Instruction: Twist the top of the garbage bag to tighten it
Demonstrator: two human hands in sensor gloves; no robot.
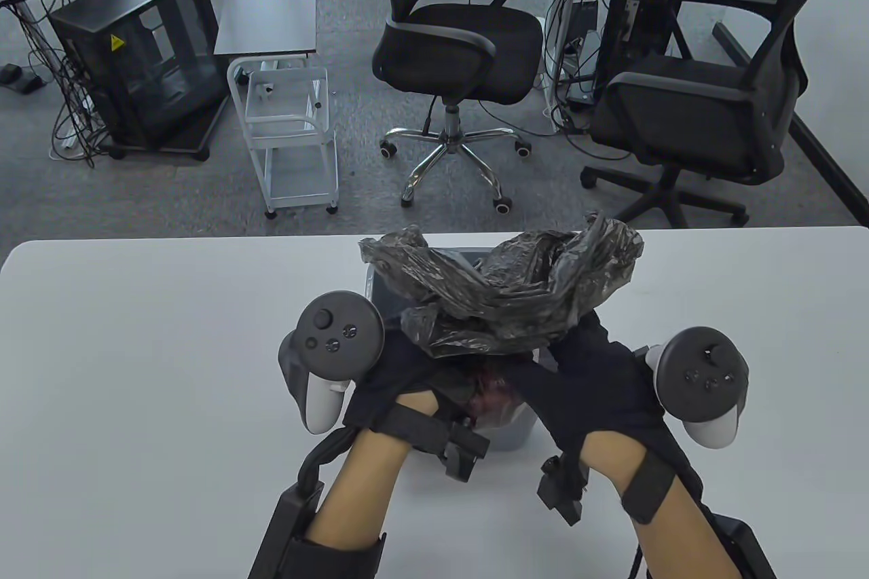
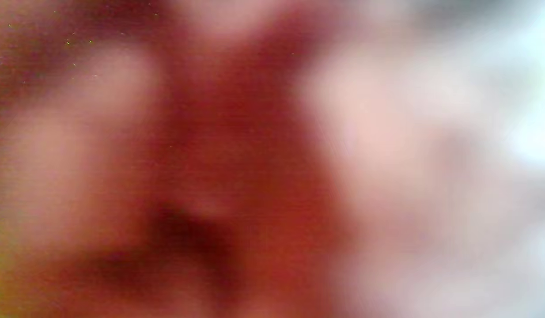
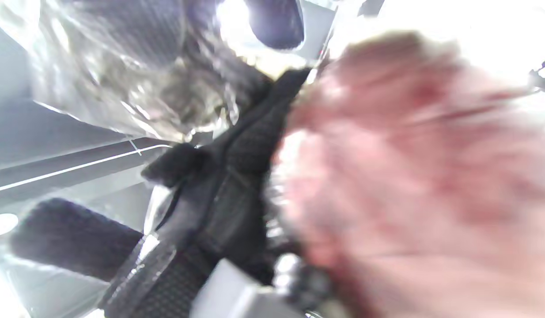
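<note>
A dark translucent garbage bag (image 1: pixel 516 287) sits in a small grey bin (image 1: pixel 510 431) on the white table (image 1: pixel 136 348). Its crumpled top flares out above a gathered neck. Reddish contents (image 1: pixel 492 396) show through the bag below the neck. My left hand (image 1: pixel 407 382) and right hand (image 1: pixel 584 375) both grip the bag's neck from either side, close together. The left wrist view shows only a red and pink blur. In the right wrist view the bag's plastic (image 3: pixel 135 79) is at upper left, gloved fingers (image 3: pixel 237 145) at centre, and blurred red contents (image 3: pixel 409 176) at right.
Beyond the table's far edge stand two black office chairs (image 1: pixel 461 43) (image 1: pixel 706 104), a small white cart (image 1: pixel 292 131) and a black cabinet (image 1: pixel 136 56) on the floor. The bin stands near the table's front middle.
</note>
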